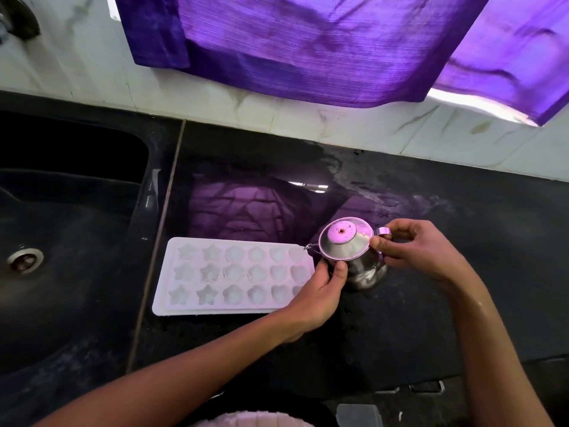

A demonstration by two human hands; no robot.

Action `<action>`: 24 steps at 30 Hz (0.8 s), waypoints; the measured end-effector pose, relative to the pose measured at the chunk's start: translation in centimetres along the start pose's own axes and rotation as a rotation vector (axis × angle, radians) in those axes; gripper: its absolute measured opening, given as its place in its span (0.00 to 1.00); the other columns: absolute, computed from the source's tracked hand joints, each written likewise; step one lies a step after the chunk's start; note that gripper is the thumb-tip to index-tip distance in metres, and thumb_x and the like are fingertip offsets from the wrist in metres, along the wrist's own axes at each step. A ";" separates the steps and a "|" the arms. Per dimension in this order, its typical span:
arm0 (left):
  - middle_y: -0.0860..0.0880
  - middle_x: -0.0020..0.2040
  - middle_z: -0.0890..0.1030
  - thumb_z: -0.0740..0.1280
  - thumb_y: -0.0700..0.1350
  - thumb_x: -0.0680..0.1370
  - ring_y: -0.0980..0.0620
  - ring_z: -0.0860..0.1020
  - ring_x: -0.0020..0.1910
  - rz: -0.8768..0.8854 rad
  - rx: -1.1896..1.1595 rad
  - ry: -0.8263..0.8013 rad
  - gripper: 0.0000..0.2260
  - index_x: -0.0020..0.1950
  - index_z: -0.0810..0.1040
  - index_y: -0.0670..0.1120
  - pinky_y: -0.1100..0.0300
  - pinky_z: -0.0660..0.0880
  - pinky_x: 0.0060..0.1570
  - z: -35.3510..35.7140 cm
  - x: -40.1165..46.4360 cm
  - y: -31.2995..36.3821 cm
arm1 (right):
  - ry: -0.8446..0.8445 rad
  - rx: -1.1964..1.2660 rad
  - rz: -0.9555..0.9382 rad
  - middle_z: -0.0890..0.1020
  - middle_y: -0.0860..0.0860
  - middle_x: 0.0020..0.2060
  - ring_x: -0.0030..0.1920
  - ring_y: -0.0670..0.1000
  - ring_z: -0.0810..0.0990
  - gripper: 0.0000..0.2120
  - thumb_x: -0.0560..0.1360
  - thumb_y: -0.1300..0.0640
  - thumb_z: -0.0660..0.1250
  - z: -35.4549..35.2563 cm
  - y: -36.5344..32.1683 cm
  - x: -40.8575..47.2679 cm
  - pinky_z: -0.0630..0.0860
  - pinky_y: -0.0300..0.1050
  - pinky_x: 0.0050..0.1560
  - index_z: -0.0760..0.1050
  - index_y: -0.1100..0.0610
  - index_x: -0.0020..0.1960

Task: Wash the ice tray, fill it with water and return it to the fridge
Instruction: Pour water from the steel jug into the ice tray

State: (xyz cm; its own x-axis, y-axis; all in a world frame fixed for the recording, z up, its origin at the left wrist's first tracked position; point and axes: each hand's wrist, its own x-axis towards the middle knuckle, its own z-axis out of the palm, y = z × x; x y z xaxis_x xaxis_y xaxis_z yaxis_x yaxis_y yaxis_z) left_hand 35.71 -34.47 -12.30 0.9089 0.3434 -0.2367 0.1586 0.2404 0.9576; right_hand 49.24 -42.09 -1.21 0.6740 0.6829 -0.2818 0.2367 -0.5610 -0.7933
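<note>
I have a small steel jug (pixel 354 257) standing on the black counter (pixel 462 272), my left hand (pixel 320 291) wrapped round its near left side and my right hand (pixel 412 248) pinching at its lid and handle on the right. Just left of it the white ice tray (pixel 231 275) lies flat, its star and heart moulds facing up. Further left is the dark sink (pixel 61 241), and a purple cloth (pixel 308 47) hangs over the far tiled wall.

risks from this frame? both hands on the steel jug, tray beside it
1. The steel jug has its spout right at the ice tray edge; a tilt could spill onto the already wet-looking counter.
2. The right hand pinches the lid rim while the left hand holds the body; the lid may slip off.
3. The shallow tray, once filled, may slosh when carried.
</note>
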 end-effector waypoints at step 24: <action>0.60 0.70 0.69 0.53 0.68 0.73 0.62 0.66 0.70 0.080 0.103 0.033 0.34 0.75 0.59 0.54 0.54 0.62 0.72 -0.5 -0.4 0.2 | 0.011 0.132 0.013 0.80 0.53 0.35 0.36 0.47 0.78 0.07 0.68 0.58 0.71 -0.3 0.4 0.1 0.79 0.36 0.37 0.77 0.60 0.42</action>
State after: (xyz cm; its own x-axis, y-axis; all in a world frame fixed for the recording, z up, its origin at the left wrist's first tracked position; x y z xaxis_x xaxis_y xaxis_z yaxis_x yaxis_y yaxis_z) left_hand 35.15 -34.08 -12.10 0.9074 0.3876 -0.1624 0.1262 0.1172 0.9851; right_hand 49.62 -42.35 -1.38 0.6841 0.6704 -0.2874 0.1342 -0.5029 -0.8538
